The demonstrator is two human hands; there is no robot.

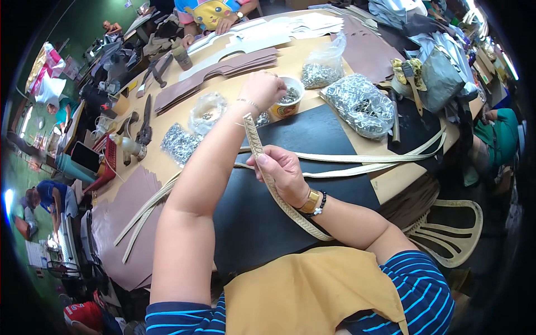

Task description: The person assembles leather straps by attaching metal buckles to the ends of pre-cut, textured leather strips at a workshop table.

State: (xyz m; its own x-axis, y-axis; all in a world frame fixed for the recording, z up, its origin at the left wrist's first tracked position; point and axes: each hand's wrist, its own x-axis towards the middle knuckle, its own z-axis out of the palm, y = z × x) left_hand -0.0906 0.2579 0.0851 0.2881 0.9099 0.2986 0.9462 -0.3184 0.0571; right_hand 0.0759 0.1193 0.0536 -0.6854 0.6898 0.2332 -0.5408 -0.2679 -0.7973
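My right hand point(283, 174) grips a cream braided strap point(269, 180), its thumb pressed on the front. The strap's frayed end stands up above the hand, and its lower part curves toward my apron. Stretched forward, my left hand point(261, 89) is beside a white tub point(290, 96) that holds small metal pieces. Its fingers are curled together at the tub's rim; what they hold, if anything, is hidden. Long cream straps point(357, 159) lie across the black mat point(251, 218) behind my right hand. The left forearm covers part of them.
Plastic bags of metal pieces point(360, 106), point(324, 70) stand right of the tub, and another bag point(181, 142) lies left. Hammers point(156, 72), a brush point(412, 84) and stacked brown sheets point(218, 75) are on the table. Opposite me a person's hands point(226, 24) rest over white pieces.
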